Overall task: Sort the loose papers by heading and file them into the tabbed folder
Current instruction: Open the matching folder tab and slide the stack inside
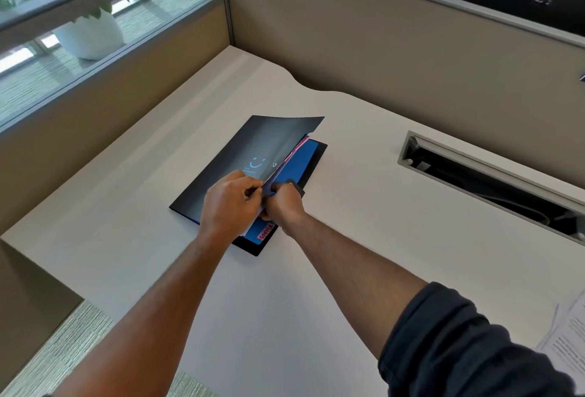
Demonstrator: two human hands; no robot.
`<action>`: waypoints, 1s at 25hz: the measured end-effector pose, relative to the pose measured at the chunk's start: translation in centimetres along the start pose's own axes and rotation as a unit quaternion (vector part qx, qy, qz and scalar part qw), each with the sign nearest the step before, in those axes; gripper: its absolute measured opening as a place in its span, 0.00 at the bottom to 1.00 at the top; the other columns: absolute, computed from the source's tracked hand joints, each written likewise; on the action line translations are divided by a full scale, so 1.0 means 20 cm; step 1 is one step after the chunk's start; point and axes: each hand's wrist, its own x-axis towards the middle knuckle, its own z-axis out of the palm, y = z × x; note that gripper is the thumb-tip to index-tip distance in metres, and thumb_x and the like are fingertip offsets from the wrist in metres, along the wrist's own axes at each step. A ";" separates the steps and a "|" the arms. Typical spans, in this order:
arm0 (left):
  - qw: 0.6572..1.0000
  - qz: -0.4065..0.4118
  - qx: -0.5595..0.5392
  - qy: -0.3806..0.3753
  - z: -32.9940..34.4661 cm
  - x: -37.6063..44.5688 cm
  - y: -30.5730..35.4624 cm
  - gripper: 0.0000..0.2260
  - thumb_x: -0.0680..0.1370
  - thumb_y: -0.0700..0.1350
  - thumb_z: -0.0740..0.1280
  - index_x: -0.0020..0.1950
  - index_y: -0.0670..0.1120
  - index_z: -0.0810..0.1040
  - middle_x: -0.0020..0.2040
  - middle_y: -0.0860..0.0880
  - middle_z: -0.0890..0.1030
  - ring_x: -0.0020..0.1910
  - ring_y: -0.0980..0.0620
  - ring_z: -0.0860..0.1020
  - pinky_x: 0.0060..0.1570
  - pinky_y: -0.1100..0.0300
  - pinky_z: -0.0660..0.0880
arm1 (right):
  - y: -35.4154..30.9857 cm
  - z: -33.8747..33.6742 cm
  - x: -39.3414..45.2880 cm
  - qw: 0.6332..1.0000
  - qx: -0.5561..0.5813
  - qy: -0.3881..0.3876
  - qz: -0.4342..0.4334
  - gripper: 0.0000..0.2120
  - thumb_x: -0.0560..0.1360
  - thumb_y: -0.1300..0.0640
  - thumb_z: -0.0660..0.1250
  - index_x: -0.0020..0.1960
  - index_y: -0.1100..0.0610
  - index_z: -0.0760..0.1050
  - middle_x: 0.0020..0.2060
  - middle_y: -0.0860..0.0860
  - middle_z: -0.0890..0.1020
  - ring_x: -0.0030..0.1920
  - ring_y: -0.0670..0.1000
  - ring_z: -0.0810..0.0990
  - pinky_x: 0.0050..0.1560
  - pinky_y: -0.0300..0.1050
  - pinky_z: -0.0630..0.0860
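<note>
Lying flat on the pale desk [316, 270], the dark tabbed folder [228, 162] is set with its long axis on a diagonal, from the near left toward the far right. Its front cover is lifted and curled back, so that blue dividers [300, 159] are exposed beneath. The cover's near edge is pinched by the left hand [229, 203]. The right hand [283, 203] is curled round an inner sheet beside it, though what exactly is gripped is partly hidden. A pink tab label [265, 233] is seen at the folder's near end. Loose papers [566, 333] are seen at the far right edge.
</note>
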 end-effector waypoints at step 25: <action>0.991 -0.006 0.093 -0.094 0.29 -0.13 0.00 0.08 0.79 0.44 0.71 0.57 0.47 0.83 0.48 0.52 0.78 0.47 0.54 0.74 0.41 0.58 0.76 | 0.25 -0.50 -0.27 0.921 -0.363 -0.039 -0.138 0.25 0.82 0.52 0.63 0.78 0.53 0.66 0.51 0.55 0.85 0.41 0.50 0.83 0.43 0.43 0.79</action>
